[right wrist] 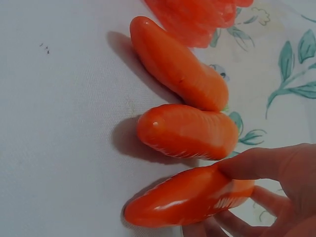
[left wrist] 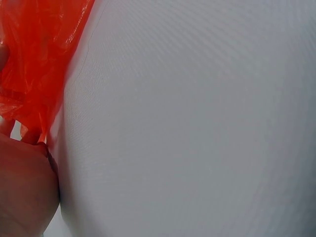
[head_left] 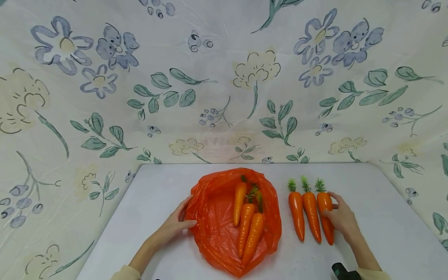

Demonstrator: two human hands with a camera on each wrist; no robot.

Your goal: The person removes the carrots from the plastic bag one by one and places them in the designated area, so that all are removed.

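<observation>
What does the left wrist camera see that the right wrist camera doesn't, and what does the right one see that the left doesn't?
Only the left wrist view: the bare left hand, holding the crinkly, orange-red plastic bag.
Only the right wrist view: the bare right hand, gripping one of three shiny, orange, tapered carrots, and green leaves printed on white cloth.
Both: part of that bag and the flat white tabletop.
</observation>
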